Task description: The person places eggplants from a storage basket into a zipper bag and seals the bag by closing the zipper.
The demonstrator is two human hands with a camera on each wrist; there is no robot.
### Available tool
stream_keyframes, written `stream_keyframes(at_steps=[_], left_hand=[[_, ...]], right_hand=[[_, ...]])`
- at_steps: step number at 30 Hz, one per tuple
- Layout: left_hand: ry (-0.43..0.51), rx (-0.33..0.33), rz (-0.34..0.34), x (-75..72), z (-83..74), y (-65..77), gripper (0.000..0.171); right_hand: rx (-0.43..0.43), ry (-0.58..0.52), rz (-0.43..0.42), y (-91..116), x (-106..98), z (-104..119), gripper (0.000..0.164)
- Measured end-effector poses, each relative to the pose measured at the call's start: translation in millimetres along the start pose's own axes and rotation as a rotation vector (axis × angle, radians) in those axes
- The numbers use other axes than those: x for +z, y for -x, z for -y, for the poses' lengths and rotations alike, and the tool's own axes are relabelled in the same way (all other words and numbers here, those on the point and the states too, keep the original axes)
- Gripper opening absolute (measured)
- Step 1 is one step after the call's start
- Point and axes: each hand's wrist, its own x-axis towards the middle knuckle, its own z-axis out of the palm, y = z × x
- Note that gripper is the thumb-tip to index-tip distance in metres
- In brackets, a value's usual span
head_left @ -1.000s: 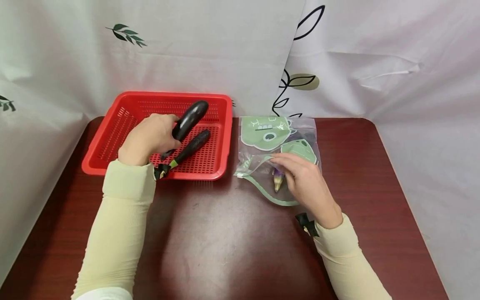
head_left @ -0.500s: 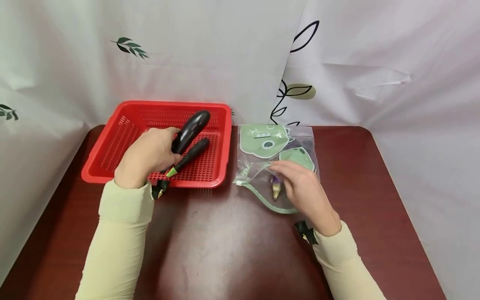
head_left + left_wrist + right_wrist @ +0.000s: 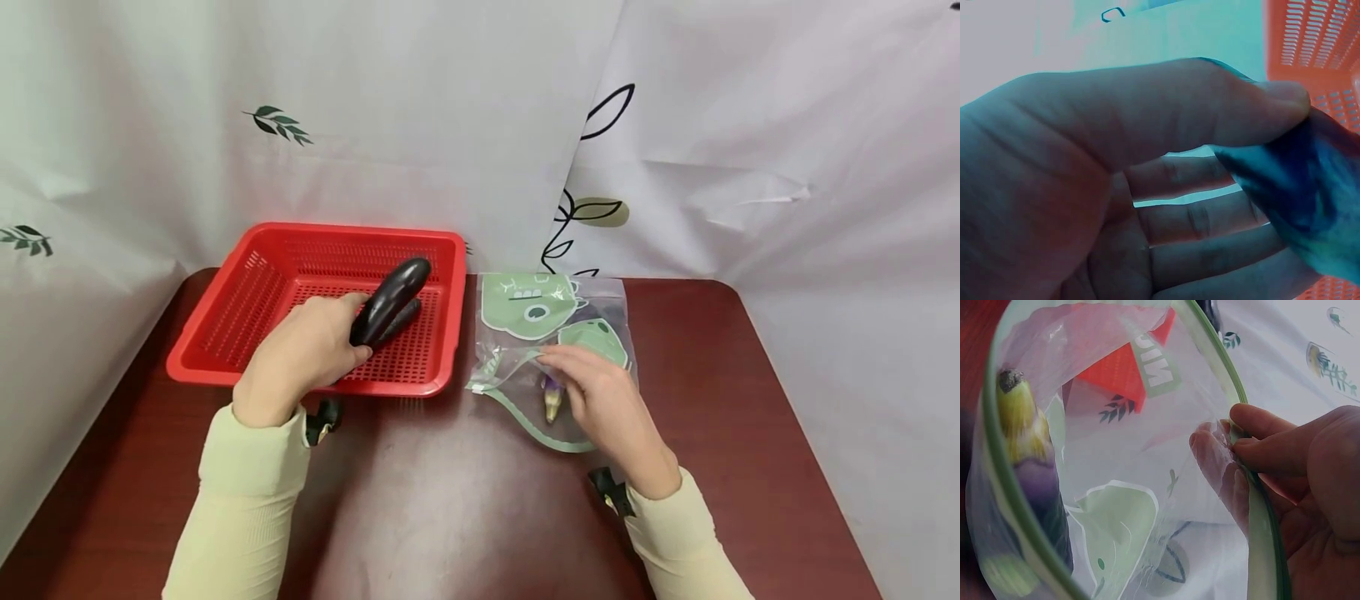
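In the head view my left hand [image 3: 303, 354] grips a glossy dark eggplant [image 3: 392, 300] at its near end, over the red basket [image 3: 213, 321]. A second, slimmer dark eggplant [image 3: 405, 319] lies in the basket, mostly hidden behind the held one. The left wrist view shows the thumb and fingers around the held eggplant [image 3: 1297, 181]. My right hand [image 3: 603, 408] pinches the upper lip of a clear zip bag with green prints [image 3: 528, 304], and its mouth gapes. Inside the bag lies a purple eggplant with a yellowish stem [image 3: 1032, 450], seen through the plastic.
Basket and bag stand side by side at the back of a dark red table [image 3: 420, 500]. White curtains with leaf prints [image 3: 375, 125] hang behind and at both sides. A white slider [image 3: 477, 389] sits at the bag's left corner.
The head view has tilted up, so everything sits lower in it. My left hand has moved the eggplant slightly right and down, covering more of the other one. The right hand keeps its pinch.
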Motion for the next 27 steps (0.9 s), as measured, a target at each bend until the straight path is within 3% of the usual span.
stream_keyframes(at_steps=[4,15,27], left_hand=[[0.017,0.022,-0.033,2.5,-3.4,7.4,0.052],[0.069,0.028,-0.086,9.2,-15.0,23.9,0.034],[0.123,0.028,-0.180,21.9,-28.7,45.3,0.055]], right_hand=[[-0.006,0.005,-0.009,1.3,0.9,1.0,0.034],[0.004,0.010,0.000,0.2,-0.4,3.1,0.032],[0.010,0.007,0.007,1.4,0.4,2.9,0.032]])
